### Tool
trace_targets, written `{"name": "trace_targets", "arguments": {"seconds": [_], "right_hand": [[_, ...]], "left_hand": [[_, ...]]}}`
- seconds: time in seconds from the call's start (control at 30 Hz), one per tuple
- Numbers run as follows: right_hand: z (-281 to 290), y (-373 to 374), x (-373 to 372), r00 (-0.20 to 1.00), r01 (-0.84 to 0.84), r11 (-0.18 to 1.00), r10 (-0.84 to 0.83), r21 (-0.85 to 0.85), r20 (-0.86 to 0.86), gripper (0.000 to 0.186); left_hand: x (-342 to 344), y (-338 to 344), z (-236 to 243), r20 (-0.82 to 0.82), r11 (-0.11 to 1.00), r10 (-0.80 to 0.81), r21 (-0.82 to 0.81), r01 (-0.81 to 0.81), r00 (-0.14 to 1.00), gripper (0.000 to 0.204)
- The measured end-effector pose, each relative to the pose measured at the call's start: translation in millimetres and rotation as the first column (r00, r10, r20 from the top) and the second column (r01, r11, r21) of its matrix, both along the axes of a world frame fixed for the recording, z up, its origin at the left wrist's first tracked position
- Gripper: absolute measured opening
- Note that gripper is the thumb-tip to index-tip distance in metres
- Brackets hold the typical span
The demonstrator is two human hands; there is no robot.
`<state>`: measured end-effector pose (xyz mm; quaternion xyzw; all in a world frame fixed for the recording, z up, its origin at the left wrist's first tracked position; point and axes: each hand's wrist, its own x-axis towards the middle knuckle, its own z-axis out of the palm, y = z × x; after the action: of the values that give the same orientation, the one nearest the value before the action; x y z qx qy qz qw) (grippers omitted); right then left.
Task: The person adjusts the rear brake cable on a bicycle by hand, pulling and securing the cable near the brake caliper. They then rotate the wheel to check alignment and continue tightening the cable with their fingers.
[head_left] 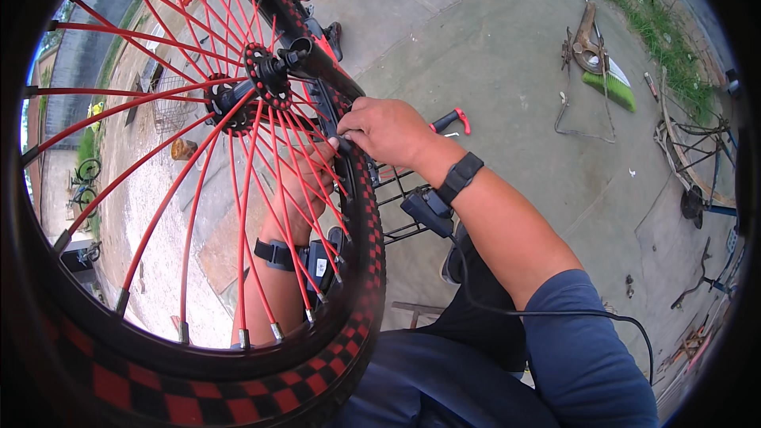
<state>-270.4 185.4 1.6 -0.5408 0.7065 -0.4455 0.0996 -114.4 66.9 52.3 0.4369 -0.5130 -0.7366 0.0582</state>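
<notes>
A bicycle wheel with red spokes and a black-and-red checkered tyre (338,349) fills the left side, close to me. Its black hub with red dots (268,75) sits near the top. My right hand (388,133) is closed, thumb and fingertips pinched together at a black bar (323,105) beside the rim. Behind the spokes, my left hand (305,178) has its fingers curled, the tips meeting the right fingertips at the same spot. Whatever small thing lies between the fingers is hidden. Both wrists wear black straps with small devices.
Beneath my arms is a black wire rack (400,202), with a red-and-black handle grip (452,121) past it. A green brush (610,91) and a bike saddle (587,36) lie on the concrete. Bicycle parts (697,154) line the right edge. A cable (547,313) hangs across my right arm.
</notes>
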Motion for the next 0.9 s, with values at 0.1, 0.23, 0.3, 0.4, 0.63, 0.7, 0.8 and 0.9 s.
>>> {"name": "trace_targets", "arguments": {"seconds": [0.1, 0.23, 0.3, 0.4, 0.63, 0.7, 0.8, 0.9], "right_hand": [[-8.7, 8.8, -8.5, 0.998, 0.061, 0.997, -0.061, -0.053, -0.010, 0.011], [-10.0, 11.6, -12.1, 0.995, 0.095, 0.991, -0.095, -0.091, 0.005, 0.011], [-4.7, 0.9, -2.8, 0.996, 0.080, 0.988, -0.075, -0.129, 0.042, 0.011], [-12.3, -2.3, 2.6, 0.987, 0.142, 0.973, -0.124, -0.181, 0.104, 0.012], [-17.3, -6.5, 11.8, 0.918, 0.252, 0.957, -0.189, -0.142, 0.349, 0.016], [-19.4, -8.9, 10.4, 0.889, 0.267, 0.953, -0.188, -0.140, 0.418, 0.017], [-20.4, -11.5, 9.1, 0.854, 0.259, 0.960, -0.175, -0.108, 0.490, 0.018], [-18.8, -13.2, 8.8, 0.774, 0.212, 0.976, -0.135, -0.053, 0.618, 0.022]], "left_hand": [[-13.5, 6.1, -11.5, -0.008, 1.000, -0.007, 0.000, 0.007, 1.000, 0.026], [-21.6, 13.2, -8.0, -0.037, 1.000, 0.010, 0.024, -0.009, 0.999, 0.024], [-10.8, 9.5, -4.3, -0.022, 0.997, 0.070, -0.011, -0.070, 0.997, 0.017], [-10.9, 12.4, -8.5, -0.019, 0.997, 0.050, -0.060, -0.051, 0.999, 0.015], [-8.0, 12.8, -16.8, -0.054, 0.987, -0.059, -0.155, 0.050, 0.997, 0.034], [-9.7, 13.4, -17.0, -0.035, 0.972, -0.086, -0.221, 0.076, 0.996, 0.037], [-9.0, 13.9, -18.1, -0.053, 0.965, -0.090, -0.253, 0.074, 0.995, 0.039], [-8.9, 16.3, -18.2, -0.051, 0.965, -0.067, -0.256, 0.052, 0.996, 0.038]]}}
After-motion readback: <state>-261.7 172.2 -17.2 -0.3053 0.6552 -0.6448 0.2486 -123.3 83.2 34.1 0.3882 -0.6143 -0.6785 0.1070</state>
